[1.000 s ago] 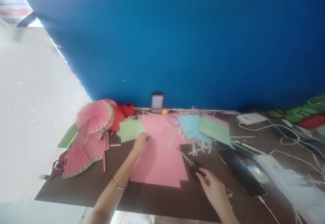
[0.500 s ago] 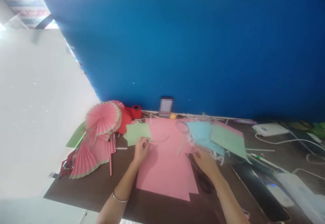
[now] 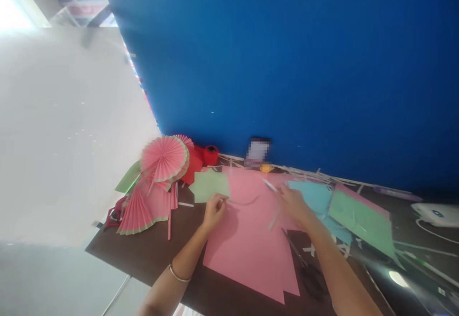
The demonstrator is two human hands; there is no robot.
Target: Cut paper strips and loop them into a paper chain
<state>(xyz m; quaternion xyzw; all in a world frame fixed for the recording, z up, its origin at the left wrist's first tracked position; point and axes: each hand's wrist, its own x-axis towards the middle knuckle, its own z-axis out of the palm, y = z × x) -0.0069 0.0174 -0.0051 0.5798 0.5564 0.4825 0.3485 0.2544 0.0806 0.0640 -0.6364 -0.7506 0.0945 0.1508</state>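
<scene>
My left hand (image 3: 215, 207) is pinched on the end of a thin curved paper strip (image 3: 247, 203), which arcs over a large pink paper sheet (image 3: 247, 249). My right hand (image 3: 293, 205), fingers closed, grips what looks like a roll of tape (image 3: 270, 185) seen edge-on above the sheet's far part. Blur hides its detail. Another pale strip (image 3: 274, 219) lies on the pink paper. Scissors (image 3: 303, 260) with dark handles rest by the sheet's right edge, below my right wrist. Beyond my left hand is a piece of light green paper (image 3: 211, 187).
Pink pleated paper fans (image 3: 163, 160) are heaped at the left. A red roll (image 3: 211, 155) stands by the blue partition (image 3: 268, 67). Blue paper (image 3: 311, 196), green sheets (image 3: 362, 220), paper scraps and a white device (image 3: 435, 214) with a cable lie at the right.
My right hand has moved forward from beside the scissors and now holds the ring-shaped roll that lay on the paper. My left hand keeps its strip. The view has swung left.
</scene>
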